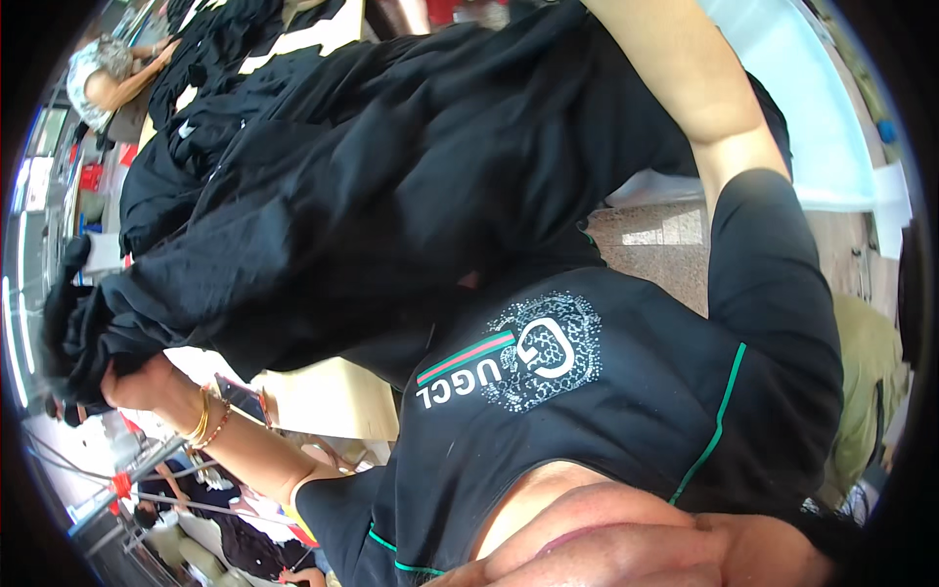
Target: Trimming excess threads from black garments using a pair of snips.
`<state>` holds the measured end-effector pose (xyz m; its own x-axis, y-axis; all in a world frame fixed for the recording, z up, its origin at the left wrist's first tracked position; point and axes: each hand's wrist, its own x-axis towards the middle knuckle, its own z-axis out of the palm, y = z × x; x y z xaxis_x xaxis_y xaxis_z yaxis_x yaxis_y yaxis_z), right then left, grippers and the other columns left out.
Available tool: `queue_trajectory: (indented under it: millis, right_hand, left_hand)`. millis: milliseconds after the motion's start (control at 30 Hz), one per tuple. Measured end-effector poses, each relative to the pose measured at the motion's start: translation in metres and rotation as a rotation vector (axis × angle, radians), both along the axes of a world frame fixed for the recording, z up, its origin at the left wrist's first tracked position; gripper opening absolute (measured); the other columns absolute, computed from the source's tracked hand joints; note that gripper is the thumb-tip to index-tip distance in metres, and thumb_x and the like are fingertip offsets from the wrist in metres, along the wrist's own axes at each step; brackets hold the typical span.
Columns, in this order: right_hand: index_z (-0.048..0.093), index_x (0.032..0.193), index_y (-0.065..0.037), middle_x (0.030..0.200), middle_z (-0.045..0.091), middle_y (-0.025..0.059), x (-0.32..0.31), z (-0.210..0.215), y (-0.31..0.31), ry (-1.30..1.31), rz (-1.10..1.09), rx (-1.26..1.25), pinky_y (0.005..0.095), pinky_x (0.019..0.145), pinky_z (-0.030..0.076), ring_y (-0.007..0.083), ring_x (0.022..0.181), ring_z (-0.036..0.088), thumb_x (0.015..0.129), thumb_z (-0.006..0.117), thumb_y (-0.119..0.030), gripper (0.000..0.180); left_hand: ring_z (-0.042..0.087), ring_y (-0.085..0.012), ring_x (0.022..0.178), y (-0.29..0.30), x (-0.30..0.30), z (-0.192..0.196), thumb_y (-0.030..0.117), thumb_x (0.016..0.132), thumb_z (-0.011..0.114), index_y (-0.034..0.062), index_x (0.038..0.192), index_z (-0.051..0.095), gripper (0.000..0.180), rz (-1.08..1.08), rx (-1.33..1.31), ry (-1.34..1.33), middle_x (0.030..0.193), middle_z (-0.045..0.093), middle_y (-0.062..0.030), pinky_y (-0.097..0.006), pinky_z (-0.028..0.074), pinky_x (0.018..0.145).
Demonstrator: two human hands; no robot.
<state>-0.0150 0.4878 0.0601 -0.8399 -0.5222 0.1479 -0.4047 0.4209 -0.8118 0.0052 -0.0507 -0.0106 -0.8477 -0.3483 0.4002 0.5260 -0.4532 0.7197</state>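
A large black garment (381, 166) is stretched across the view in loose folds; its exact kind does not show. At the far left, my left hand (137, 383) is closed around a bunched end of it, with gold and beaded bracelets on the wrist. My right forearm (675, 68) reaches up past the garment's far right part and leaves the top edge, so the right hand is out of sight. The cloth's middle hangs in front of my torso.
More black garments (249, 68) lie heaped on a pale table at the upper left, where another person (112, 83) works. A white sheet-covered surface (812, 108) stands at the right. Below my left arm are a pale tabletop (337, 401) and a metal frame with a red tie (120, 486).
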Motion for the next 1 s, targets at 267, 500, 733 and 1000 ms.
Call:
queue_trajectory:
  millis: [267,500,733,1000]
  right_hand:
    - [0.070,0.130,-0.009,0.130,0.069,0.0214,-0.160,-0.385,0.130,-0.150,-0.490,0.067,0.0398,0.107,0.046,0.0309,0.126,0.063,0.090,0.061,-0.069,0.072]
    - [0.073,0.115,-0.003,0.100,0.075,0.0052,-0.111,-0.378,0.074,-0.399,-0.498,-0.943,0.0265,0.077,0.057,0.0152,0.088,0.071,0.096,0.068,-0.014,0.023]
    - [0.066,0.119,0.001,0.106,0.075,0.0163,-0.070,-0.266,0.021,-0.707,-0.563,-1.481,0.0408,0.082,0.059,0.0291,0.091,0.072,0.093,0.072,-0.030,0.041]
    - [0.065,0.123,0.009,0.110,0.075,0.0214,-0.039,-0.128,-0.010,-0.310,0.084,-1.607,0.0460,0.083,0.064,0.0327,0.093,0.076,0.103,0.060,-0.022,0.037]
  left_hand:
    - [0.070,-0.0285,0.110,-0.085,-0.059,-0.138,0.020,0.085,0.070,0.0039,0.116,0.070,0.035,-0.133,-0.055,-0.777,0.118,0.074,-0.0105,-0.045,0.056,0.098]
    - [0.068,-0.0194,0.056,-0.168,-0.018,-0.172,0.043,0.098,0.062,0.0000,0.094,0.073,0.045,0.053,-1.278,-1.289,0.074,0.072,-0.0086,-0.028,0.055,0.051]
    - [0.071,-0.0403,0.081,0.074,-0.030,-0.002,0.027,0.090,0.068,0.0035,0.104,0.069,0.027,0.638,-2.356,-0.519,0.083,0.072,-0.0212,-0.045,0.055,0.076]
    - [0.059,-0.0341,0.129,0.246,-0.084,-0.025,0.013,0.084,0.079,0.0037,0.139,0.057,0.060,-0.140,-1.689,0.527,0.136,0.063,-0.0190,-0.037,0.046,0.109]
